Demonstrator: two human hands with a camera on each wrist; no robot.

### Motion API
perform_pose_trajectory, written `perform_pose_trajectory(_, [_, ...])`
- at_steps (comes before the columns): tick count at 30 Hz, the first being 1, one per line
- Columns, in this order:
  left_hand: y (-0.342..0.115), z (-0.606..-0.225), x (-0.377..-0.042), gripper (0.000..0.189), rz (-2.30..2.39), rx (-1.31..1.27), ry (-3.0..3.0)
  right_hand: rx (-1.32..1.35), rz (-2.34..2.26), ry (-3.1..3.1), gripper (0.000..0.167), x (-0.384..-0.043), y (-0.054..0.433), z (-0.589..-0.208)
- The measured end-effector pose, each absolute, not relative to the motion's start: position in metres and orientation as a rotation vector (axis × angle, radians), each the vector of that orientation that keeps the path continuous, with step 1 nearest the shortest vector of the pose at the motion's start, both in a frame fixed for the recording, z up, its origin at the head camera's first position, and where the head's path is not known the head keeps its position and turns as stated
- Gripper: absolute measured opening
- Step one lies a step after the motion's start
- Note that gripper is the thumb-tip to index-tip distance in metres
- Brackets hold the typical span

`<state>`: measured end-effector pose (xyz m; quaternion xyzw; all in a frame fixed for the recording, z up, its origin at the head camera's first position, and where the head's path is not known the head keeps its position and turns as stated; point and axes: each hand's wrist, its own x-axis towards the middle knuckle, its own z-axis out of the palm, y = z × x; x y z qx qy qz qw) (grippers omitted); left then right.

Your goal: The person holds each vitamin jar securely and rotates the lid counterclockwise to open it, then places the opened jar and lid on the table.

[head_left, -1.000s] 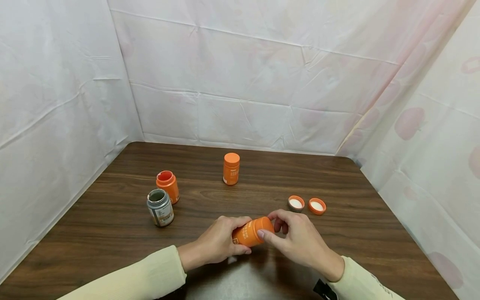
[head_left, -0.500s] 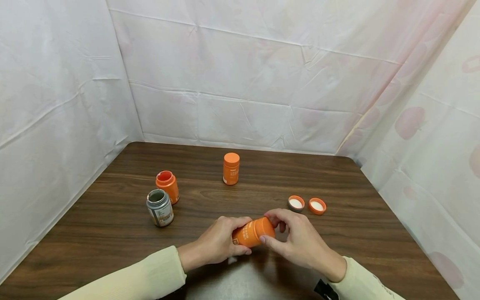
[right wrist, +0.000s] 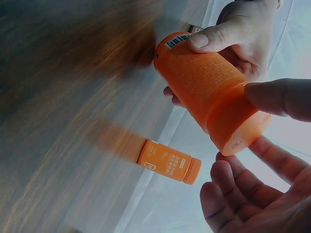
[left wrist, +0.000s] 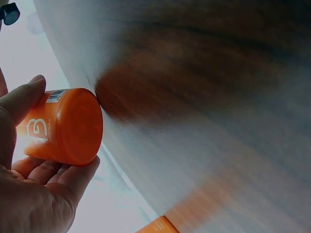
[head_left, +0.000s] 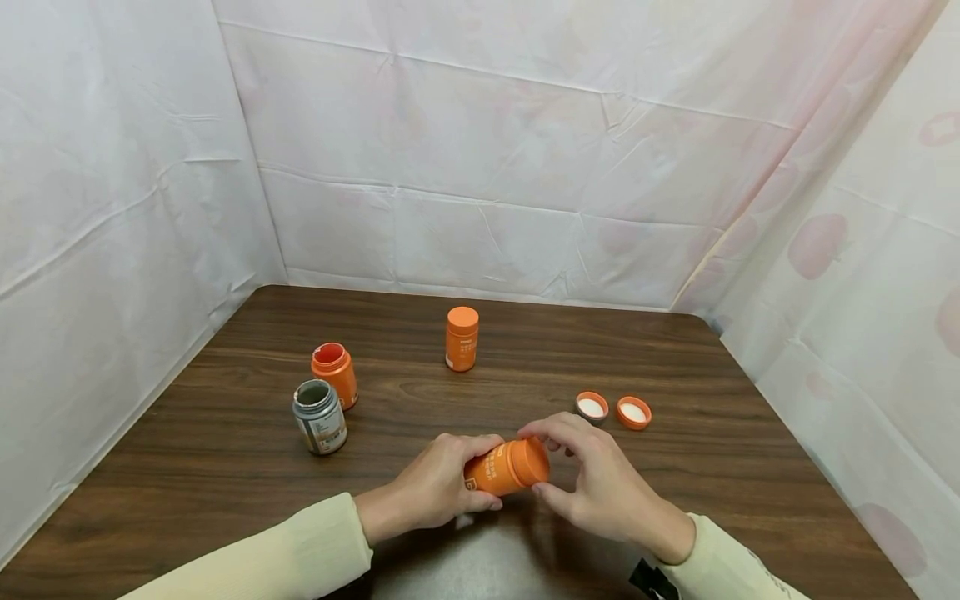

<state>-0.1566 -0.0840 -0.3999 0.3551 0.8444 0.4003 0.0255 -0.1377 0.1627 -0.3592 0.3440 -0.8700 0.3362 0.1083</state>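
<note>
**Right hand (head_left: pixel 595 477) pinches the orange cap (head_left: pixel 531 461)**

The right hand is half curled. Its thumb and first finger sit on two sides of the cap; the other fingers look bent and off it. The left hand (head_left: pixel 431 487) wraps round the orange bottle (head_left: pixel 491 472), which leans over low between the hands, cap end to about 3 o'clock.

To turn the cap well, I'd hold the bottle tight and still, keep cap and bottle in one straight line, and make small turns, taking a fresh pinch each time. If the fingers slip, a fuller grip may help.

From the hands outward, a dark-sided lid (head_left: pixel 592 407) and an orange lid (head_left: pixel 634 412) lie at 2 o'clock. A capped orange bottle (head_left: pixel 462 343) stands at 11. At 10, a grey jar (head_left: pixel 322 423) stands just in front of an open orange jar (head_left: pixel 341 379).

Since a second ago, the right first finger has slid over the cap toward 9 o'clock, and the thumb toward 5. The left hand has hardly moved, and the other things have stayed put.
</note>
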Motion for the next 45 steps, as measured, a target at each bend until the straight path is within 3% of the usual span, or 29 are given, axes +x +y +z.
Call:
perform_pose_trajectory(10, [-0.083,-0.4012,-0.1569,0.048,1.242,1.081,2.6,1.076,1.023,-2.498,0.067,-0.137,0.1637,-0.3595])
perform_pose_trajectory(18, [-0.0827,-0.4007,-0.1563,0.047,1.249,1.07,2.605,0.865,0.982,-2.57,0.047,-0.1369,0.1611,-0.3606])
perform_pose_trajectory(26, [-0.0824,-0.3993,-0.1561,0.046,1.246,1.064,2.595,0.662,1.043,-2.728,0.042,-0.1372,0.1596,-0.3581])
perform_pose_trajectory(45, [-0.0837,-0.3974,-0.1563,0.047,1.246,1.055,2.6,0.685,1.096,-2.771,0.037,-0.1411,0.1575,-0.3585])
